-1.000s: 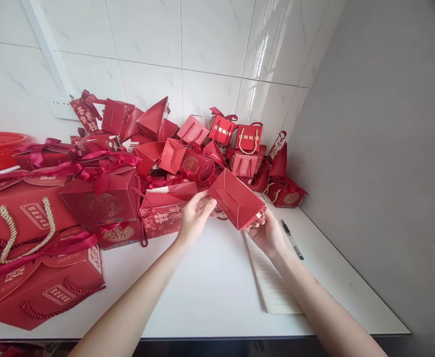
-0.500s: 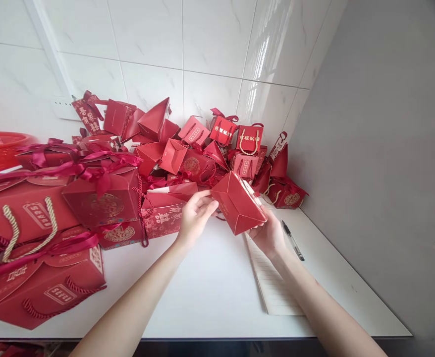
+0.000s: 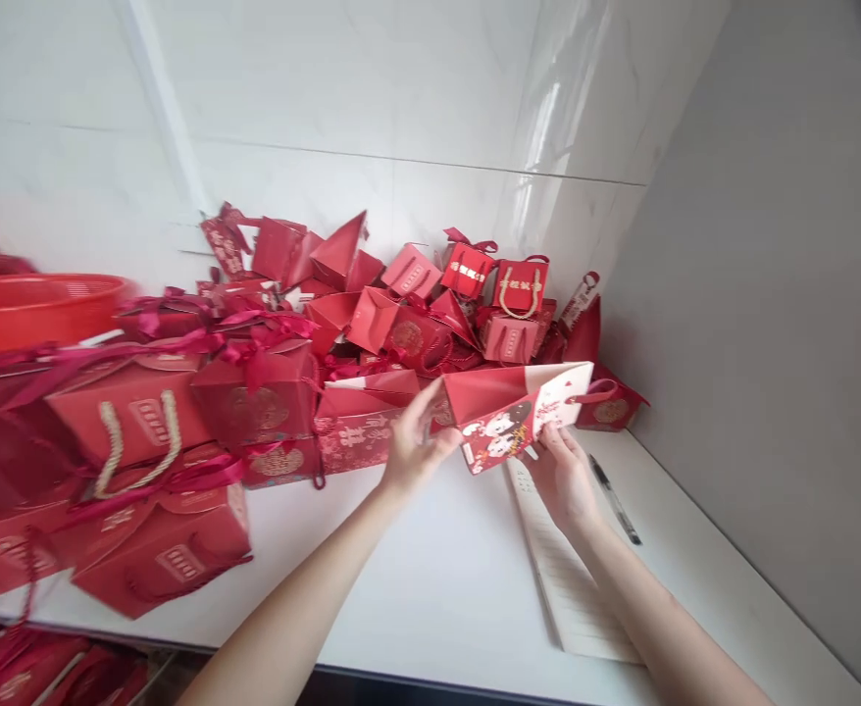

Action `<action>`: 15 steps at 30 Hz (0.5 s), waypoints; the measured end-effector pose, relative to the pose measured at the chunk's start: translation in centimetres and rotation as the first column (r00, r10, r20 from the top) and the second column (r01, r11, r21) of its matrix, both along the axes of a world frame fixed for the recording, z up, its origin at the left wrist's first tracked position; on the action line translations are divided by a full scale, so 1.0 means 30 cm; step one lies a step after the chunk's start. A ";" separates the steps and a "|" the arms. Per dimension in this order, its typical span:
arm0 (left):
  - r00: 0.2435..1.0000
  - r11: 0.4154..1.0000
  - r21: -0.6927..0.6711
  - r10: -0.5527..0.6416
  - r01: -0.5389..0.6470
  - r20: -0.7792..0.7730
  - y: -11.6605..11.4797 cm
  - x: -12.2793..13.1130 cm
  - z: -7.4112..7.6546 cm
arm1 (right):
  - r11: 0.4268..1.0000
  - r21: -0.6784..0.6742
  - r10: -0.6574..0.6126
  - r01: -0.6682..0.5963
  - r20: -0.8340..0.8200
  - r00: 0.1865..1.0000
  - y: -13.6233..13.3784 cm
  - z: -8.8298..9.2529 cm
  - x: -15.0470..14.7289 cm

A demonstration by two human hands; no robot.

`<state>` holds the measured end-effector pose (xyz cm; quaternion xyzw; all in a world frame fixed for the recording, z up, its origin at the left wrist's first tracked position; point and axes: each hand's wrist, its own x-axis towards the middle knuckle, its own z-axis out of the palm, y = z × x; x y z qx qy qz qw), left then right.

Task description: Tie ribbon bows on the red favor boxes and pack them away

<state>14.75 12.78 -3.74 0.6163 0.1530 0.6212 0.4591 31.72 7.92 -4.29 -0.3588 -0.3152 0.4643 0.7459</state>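
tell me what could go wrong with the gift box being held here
The cartoon-printed gift box could crease if the left hand or right hand squeezes too hard. Pushed farther back, it might knock the heaped red gift boxes. The right forearm, crossing the lined notepad in view, might nudge it.

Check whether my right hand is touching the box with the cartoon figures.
Touching. The head view shows the right hand at the box, its fingers overlapping the lower edge of the pale printed part.
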 end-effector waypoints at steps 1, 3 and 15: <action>1.000 1.000 -0.002 -0.010 0.010 -0.003 -0.004 0.002 -0.005 | 1.000 -0.017 -0.008 0.008 -0.006 1.000 -0.004 0.004 -0.002; 1.000 1.000 -0.019 0.011 -0.011 -0.018 -0.011 0.005 -0.013 | 0.999 -0.043 -0.016 0.016 -0.012 1.000 -0.010 0.007 -0.002; 0.987 0.980 0.119 0.160 -0.157 -0.017 0.002 -0.014 -0.027 | 0.993 -0.087 0.080 -0.077 0.036 0.996 0.017 -0.036 0.007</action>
